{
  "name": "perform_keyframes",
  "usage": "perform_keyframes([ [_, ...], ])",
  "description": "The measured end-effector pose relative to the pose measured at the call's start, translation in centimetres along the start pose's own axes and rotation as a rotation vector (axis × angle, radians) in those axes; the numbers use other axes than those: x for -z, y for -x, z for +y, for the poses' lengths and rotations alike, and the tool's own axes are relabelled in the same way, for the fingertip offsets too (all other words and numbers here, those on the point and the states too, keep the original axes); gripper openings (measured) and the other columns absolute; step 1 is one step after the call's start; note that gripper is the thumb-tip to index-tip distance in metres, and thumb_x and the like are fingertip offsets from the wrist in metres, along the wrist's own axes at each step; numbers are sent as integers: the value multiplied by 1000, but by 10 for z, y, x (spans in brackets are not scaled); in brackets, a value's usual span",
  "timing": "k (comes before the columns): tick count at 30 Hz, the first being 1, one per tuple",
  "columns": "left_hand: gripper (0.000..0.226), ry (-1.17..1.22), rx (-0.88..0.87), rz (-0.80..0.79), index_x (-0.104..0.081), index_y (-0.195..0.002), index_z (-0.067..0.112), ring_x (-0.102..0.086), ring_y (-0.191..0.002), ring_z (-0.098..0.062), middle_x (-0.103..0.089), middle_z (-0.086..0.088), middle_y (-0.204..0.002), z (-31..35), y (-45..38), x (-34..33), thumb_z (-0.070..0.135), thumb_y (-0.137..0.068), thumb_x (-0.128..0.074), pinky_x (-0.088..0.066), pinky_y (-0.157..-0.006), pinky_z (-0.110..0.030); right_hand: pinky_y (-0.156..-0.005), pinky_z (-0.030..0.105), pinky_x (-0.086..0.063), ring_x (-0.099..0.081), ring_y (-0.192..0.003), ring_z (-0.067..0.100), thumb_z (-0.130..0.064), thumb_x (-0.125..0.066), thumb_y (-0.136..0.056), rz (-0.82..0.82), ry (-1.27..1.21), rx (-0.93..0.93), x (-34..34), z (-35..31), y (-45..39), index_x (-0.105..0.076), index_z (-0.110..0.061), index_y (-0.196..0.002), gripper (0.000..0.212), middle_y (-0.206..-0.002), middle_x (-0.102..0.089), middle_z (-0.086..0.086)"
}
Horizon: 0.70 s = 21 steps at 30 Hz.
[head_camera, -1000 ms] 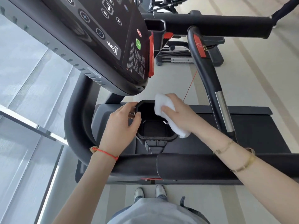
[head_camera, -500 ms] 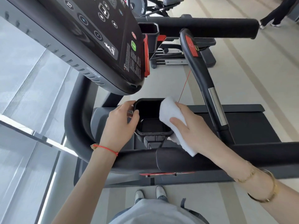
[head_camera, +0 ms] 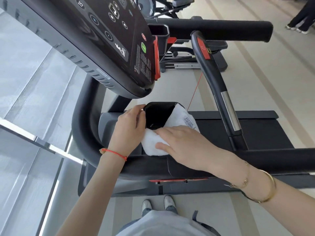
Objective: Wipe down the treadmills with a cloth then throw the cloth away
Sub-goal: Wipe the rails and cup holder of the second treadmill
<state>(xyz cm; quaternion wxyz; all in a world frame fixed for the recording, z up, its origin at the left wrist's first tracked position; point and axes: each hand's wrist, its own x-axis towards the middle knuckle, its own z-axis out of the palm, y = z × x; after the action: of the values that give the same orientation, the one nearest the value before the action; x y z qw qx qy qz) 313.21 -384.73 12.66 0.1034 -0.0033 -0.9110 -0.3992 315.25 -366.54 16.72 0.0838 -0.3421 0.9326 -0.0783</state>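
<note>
A white cloth [head_camera: 180, 120] is draped over the right and near rim of the treadmill's black cup holder [head_camera: 158, 114], below the console [head_camera: 105, 38]. My right hand [head_camera: 185, 147] lies flat on the cloth with straight fingers, pressing it against the holder's near edge. My left hand [head_camera: 128, 129] grips the holder's left rim, thumb and fingers curled round it. The cloth's label faces up. Part of the cloth is hidden under my right hand.
The padded front handlebar [head_camera: 187, 166] runs under my right forearm. A right grip bar [head_camera: 219, 86] with a red button rises beside the belt [head_camera: 255, 132]. A second machine [head_camera: 204, 26] stands beyond. A window [head_camera: 30, 116] is to the left; a person's legs [head_camera: 303, 17] stand far right.
My right hand has slid the cloth from the holder's right rim down and left across its near edge. My left hand has stayed on the left rim.
</note>
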Motion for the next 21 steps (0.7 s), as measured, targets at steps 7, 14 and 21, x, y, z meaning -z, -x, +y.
perform_keyframes([
  [7, 34, -4, -7, 10, -59, -131, 15, -59, -77, -5, -66, 1, -101, 1, 0, 2, 18, -99, -49, -42, -73, -7, -77, 37, -39, -52, -91, 20, -50, -25, -98, -46, -28, 2, 6, 9, 2, -51, -19, -101, 41, -90, -57, -9],
  [14, 34, 16, 3, 6, -59, -130, 15, -57, -77, -2, -67, -2, -100, -1, -2, 0, 15, -99, -49, -42, -75, -7, -69, 34, -35, -51, -82, 19, -47, -34, -99, 51, -31, 4, 1, 10, 8, -52, -16, -95, 36, -83, -56, -5],
  [21, 33, 21, -27, 32, -61, -129, 15, -59, -77, -1, -69, -2, -106, -3, -2, -1, 17, -98, -50, -49, -79, -17, -96, 29, -44, -58, -95, 26, 11, -44, -83, 292, 44, 103, 3, 28, 39, -65, -2, -99, 29, -92, -63, 6],
])
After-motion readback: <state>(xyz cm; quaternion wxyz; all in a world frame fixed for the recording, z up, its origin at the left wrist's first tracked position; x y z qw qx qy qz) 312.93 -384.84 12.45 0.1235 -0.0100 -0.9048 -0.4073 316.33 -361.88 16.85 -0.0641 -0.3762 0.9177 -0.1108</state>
